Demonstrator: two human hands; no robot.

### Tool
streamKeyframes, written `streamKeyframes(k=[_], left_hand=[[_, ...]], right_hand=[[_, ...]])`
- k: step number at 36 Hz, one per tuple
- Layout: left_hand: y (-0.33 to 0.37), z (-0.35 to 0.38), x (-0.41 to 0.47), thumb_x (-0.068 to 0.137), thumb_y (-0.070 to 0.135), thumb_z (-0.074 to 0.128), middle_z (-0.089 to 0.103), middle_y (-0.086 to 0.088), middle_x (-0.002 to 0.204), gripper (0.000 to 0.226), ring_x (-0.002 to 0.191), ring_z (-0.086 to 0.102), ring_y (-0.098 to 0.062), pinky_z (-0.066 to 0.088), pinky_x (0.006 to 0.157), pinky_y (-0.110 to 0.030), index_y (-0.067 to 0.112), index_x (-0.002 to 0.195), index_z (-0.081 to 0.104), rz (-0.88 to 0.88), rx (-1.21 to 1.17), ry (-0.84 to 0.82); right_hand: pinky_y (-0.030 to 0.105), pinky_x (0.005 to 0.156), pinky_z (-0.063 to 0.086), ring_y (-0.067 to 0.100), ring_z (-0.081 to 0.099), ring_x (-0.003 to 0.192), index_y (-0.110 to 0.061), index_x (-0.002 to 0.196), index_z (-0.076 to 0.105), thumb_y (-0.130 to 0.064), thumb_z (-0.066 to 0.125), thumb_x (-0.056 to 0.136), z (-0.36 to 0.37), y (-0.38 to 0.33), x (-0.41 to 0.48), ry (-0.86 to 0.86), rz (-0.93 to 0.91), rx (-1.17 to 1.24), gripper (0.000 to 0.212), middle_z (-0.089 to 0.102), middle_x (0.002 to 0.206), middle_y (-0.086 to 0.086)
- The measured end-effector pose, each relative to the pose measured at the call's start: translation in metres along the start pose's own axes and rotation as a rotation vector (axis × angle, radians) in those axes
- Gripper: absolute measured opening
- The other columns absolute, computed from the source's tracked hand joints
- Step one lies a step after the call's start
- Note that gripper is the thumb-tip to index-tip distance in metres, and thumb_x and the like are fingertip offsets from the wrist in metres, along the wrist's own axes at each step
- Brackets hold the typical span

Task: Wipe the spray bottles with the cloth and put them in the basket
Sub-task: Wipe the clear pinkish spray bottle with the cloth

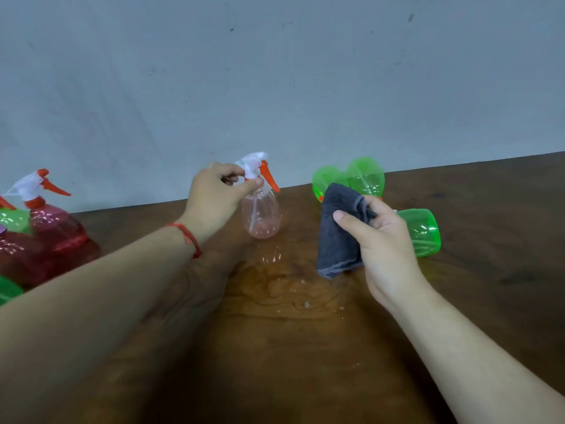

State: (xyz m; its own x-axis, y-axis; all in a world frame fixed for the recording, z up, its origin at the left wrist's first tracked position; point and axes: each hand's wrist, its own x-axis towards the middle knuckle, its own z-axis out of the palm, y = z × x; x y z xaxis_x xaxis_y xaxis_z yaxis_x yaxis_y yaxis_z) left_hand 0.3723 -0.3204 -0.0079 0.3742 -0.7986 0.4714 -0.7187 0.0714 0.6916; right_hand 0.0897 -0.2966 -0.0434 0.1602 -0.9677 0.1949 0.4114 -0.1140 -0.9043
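Observation:
A pale pink clear spray bottle (261,214) with a white head and orange trigger stands upright on the wooden table (305,362). My left hand (214,198) grips its neck just under the spray head. To the right, my right hand (382,240) holds a folded dark grey cloth (339,231) a little above the table, apart from the bottle. Three green bottles lie on their sides behind and beside that hand: two (365,175) (325,179) near the wall and one (423,232) partly hidden by my fingers. No basket is in view.
At the far left stand red spray bottles (55,228) with white and orange heads, with green bottle parts (12,220) among them. A small wet patch (290,286) lies on the table in front of the pink bottle. A grey wall runs along the table's back edge.

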Motion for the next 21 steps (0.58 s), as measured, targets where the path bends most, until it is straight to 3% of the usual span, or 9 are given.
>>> streamKeyframes(k=[4,6,9,13,17,21], left_hand=[[-0.003,0.006,-0.036,0.081,0.04,0.094,0.066,-0.001,0.103,0.027,0.082,0.059,0.003,0.044,0.078,-0.009,0.036,0.088,0.068,-0.029,-0.111,0.056],[0.0,0.009,-0.043,0.084,0.043,0.091,0.064,0.007,0.105,0.028,0.092,0.061,0.002,0.043,0.08,-0.007,0.038,0.09,0.064,-0.002,-0.097,0.079],[0.001,0.013,-0.048,0.089,0.05,0.085,0.059,0.012,0.12,0.035,0.116,0.062,-0.008,0.043,0.091,-0.01,0.036,0.113,0.065,-0.014,-0.07,0.028],[-0.01,0.014,-0.057,0.087,0.051,0.087,0.052,0.011,0.15,0.082,0.138,0.051,-0.007,0.04,0.111,-0.026,0.032,0.154,0.043,-0.122,-0.183,-0.195],[-0.027,0.018,-0.067,0.083,0.038,0.093,0.055,0.015,0.144,0.097,0.129,0.052,-0.002,0.039,0.108,-0.022,0.032,0.16,0.035,-0.12,-0.037,-0.34],[-0.034,0.024,-0.069,0.075,0.04,0.098,0.063,0.011,0.128,0.088,0.118,0.065,-0.009,0.054,0.103,-0.028,0.033,0.144,0.043,-0.147,-0.086,-0.285]], right_hand=[[0.049,0.101,0.055,0.022,0.073,0.099,-0.009,0.109,0.071,0.0,0.072,0.095,0.003,0.001,-0.003,-0.009,-0.013,-0.031,0.016,0.078,0.11,0.012],[0.047,0.099,0.056,0.022,0.073,0.1,-0.009,0.108,0.072,0.0,0.071,0.095,0.004,0.002,-0.004,-0.012,-0.017,-0.045,0.016,0.078,0.112,0.012],[0.044,0.097,0.057,0.021,0.073,0.099,-0.01,0.108,0.072,0.0,0.071,0.096,0.002,0.004,-0.004,-0.022,-0.017,-0.066,0.016,0.078,0.109,0.01],[0.042,0.096,0.058,0.018,0.073,0.098,-0.008,0.108,0.071,0.001,0.07,0.096,0.002,0.007,-0.004,-0.027,-0.017,-0.076,0.015,0.078,0.105,0.005],[0.041,0.096,0.058,0.02,0.073,0.099,-0.009,0.109,0.072,0.001,0.07,0.095,0.001,0.009,-0.003,-0.048,-0.024,-0.09,0.017,0.079,0.106,0.007],[0.041,0.097,0.058,0.021,0.072,0.102,0.001,0.115,0.069,0.003,0.069,0.096,0.001,0.012,-0.003,-0.082,-0.032,-0.127,0.019,0.074,0.116,0.02]])
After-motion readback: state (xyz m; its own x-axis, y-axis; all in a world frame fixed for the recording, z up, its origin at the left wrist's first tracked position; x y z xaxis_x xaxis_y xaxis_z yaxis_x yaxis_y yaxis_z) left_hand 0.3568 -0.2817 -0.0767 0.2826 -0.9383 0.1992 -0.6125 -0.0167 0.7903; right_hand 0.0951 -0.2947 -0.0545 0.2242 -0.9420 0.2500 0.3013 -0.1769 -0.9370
